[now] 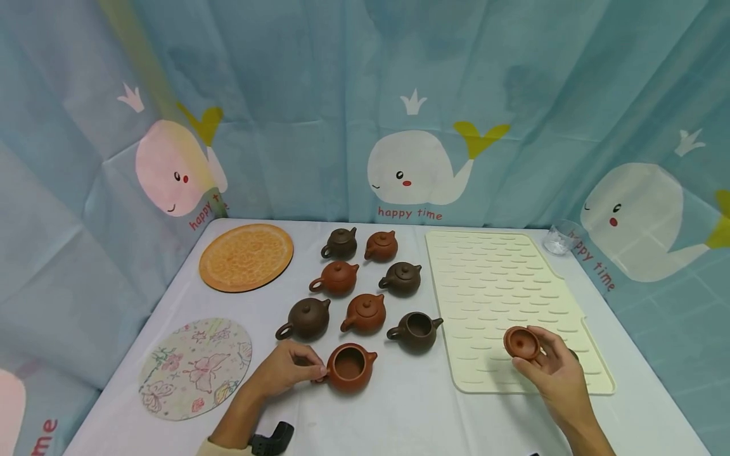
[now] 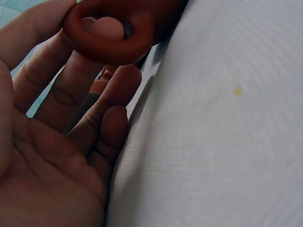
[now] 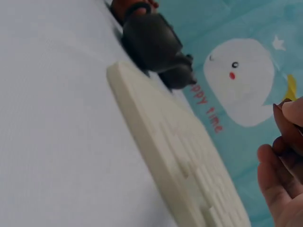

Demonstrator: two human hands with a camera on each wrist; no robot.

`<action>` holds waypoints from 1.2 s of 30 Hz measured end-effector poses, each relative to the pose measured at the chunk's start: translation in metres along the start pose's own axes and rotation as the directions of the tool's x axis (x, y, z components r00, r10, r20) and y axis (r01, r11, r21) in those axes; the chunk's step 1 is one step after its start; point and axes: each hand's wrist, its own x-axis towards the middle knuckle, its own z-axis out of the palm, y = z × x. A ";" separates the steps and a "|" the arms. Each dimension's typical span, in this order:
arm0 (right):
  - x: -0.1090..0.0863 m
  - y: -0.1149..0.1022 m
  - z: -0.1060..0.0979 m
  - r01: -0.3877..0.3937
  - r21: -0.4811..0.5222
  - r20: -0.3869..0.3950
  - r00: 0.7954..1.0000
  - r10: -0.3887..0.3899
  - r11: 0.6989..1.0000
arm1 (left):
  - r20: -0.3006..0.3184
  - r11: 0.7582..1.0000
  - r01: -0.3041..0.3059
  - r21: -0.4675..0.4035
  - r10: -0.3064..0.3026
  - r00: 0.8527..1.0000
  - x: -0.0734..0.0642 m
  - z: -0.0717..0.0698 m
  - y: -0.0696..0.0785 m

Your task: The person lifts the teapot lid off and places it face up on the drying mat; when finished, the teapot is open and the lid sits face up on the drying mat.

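My left hand (image 1: 291, 367) pinches the ring handle (image 2: 109, 49) of a reddish-brown clay teapot (image 1: 349, 383) at the front of the table. That teapot has no lid on, and its spout points right. Over the front right of the cream mat, my right hand (image 1: 556, 373) holds a reddish-brown teapot lid (image 1: 521, 342) by its edge, hollow underside facing up and toward me. A small dark edge (image 1: 573, 355) peeks out behind this hand; what it belongs to is hidden. Between the hands stands a dark brown teapot (image 1: 417, 339), also lidless.
Several lidded teapots, dark like this one (image 1: 308, 318) or reddish like that one (image 1: 365, 313), stand in staggered rows behind. The ridged cream mat (image 1: 490, 278) lies right, with a clear glass (image 1: 560, 239) near its back corner. Left are an orange round mat (image 1: 246, 256) and a butterfly-patterned mat (image 1: 196, 367).
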 end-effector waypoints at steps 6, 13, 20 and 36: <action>-0.004 0.016 -0.012 -0.068 -0.196 -0.070 0.996 0.055 0.978 | 0.005 1.000 -0.022 0.001 0.022 1.000 0.000 0.000 -0.004; -0.002 0.031 -0.018 -0.097 -0.449 -0.066 0.995 0.075 0.888 | 0.008 1.000 -0.029 0.000 0.029 1.000 0.001 0.000 0.000; 0.003 0.037 -0.016 -0.155 -0.637 -0.086 0.988 0.129 0.755 | 0.016 1.000 0.002 0.002 -0.002 1.000 0.000 0.003 0.025; 0.005 0.040 -0.012 -0.104 -0.746 -0.046 0.993 0.105 0.658 | 0.002 1.000 0.000 0.013 0.000 1.000 0.000 0.000 -0.001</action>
